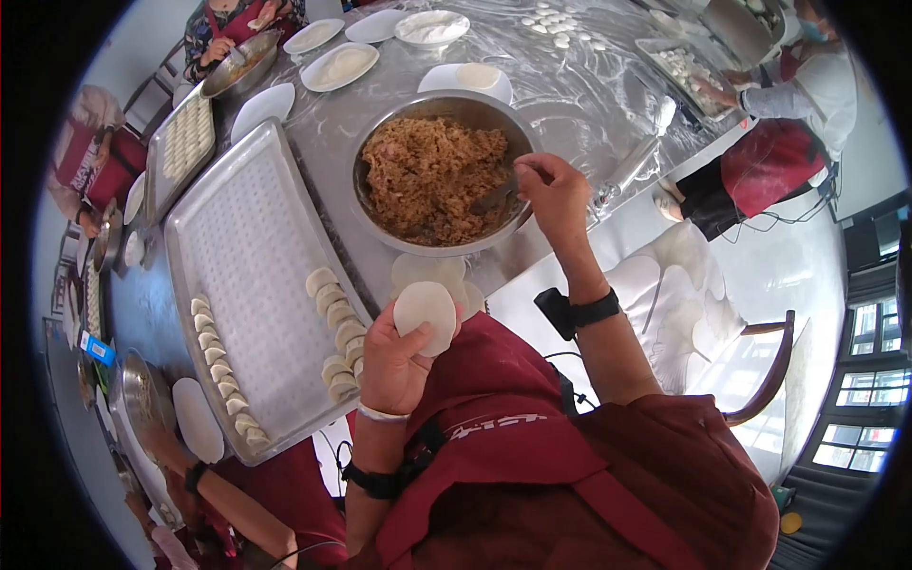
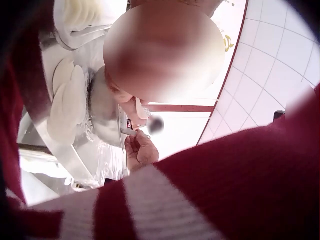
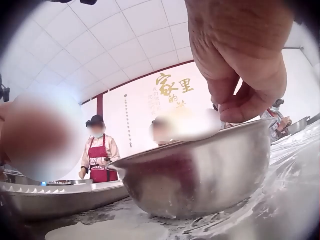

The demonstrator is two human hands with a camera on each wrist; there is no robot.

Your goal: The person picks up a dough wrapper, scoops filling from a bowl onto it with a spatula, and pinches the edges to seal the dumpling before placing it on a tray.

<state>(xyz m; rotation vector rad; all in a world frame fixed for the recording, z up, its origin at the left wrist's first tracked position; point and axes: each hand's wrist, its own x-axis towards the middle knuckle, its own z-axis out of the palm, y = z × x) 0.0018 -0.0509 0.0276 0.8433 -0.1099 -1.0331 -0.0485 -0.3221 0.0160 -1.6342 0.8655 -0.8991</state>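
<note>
A long perforated metal tray (image 1: 252, 228) lies on the left of the plastic-covered table (image 1: 589, 104), with folded dumplings (image 1: 337, 332) lined along its right edge and a second row (image 1: 223, 366) along its near left edge. Farther left a smaller tray (image 1: 185, 142) is packed with dumplings, white plates (image 1: 340, 66) sit at the far end with small dough pieces (image 1: 551, 24) to their right, and a wooden chair (image 1: 771, 366) stands near right

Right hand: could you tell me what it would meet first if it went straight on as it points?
The right hand, holding a utensil, would likely meet the minced filling in the metal bowl; depth unclear.
</note>
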